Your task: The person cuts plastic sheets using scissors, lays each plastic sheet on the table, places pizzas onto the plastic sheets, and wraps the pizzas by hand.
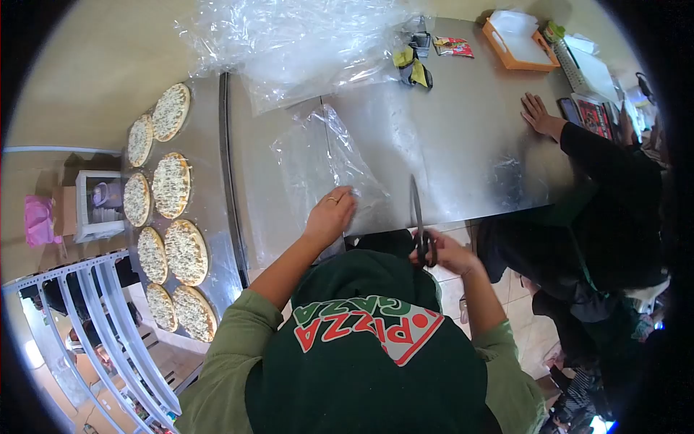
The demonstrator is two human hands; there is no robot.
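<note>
My right hand is closed round the dark handles of a pair of scissors, whose blades point up over the table's near edge. A clear plastic bag lies flat on the metal table. At its near right part my left hand, with a ring on one finger, holds the plastic with bent fingers close together. The thumb of that hand is hidden. A gap separates the scissors from the bag.
A heap of clear plastic bags covers the far side of the metal table. Several cheese-topped pizzas stand on the left counter. A co-worker's hand rests at right, near an orange tray and a phone.
</note>
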